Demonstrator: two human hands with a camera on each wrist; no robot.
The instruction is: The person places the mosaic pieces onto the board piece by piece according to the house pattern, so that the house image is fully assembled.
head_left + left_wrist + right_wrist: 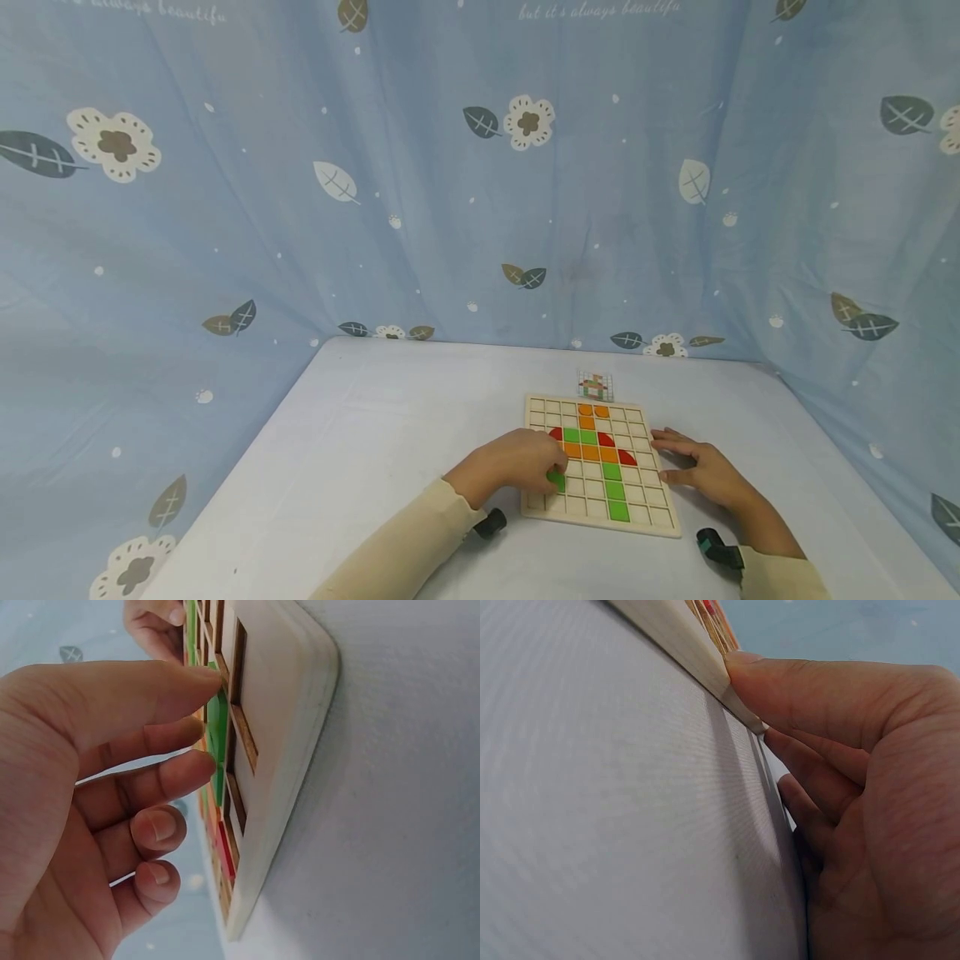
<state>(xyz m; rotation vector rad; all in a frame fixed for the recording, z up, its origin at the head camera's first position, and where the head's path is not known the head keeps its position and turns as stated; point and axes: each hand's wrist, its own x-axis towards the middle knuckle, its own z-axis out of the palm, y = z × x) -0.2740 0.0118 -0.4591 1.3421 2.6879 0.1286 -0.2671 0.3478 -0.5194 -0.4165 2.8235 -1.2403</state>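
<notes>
A wooden grid board lies on the table, several of its cells filled with green, orange and red tiles. My left hand is over the board's left side, pinching a green tile between thumb and fingertips. That tile sits tilted at a cell in the left wrist view. At the right edge, my right hand touches the board with thumb and fingers spread apart. Its thumb lies on the rim, while the other fingers are beside the edge, lower down.
Just behind the board lies a small card with a coloured grid pattern. White cloth covers the table. Blue patterned curtains enclose its back and sides. A black device is at the left wrist, another device at the right.
</notes>
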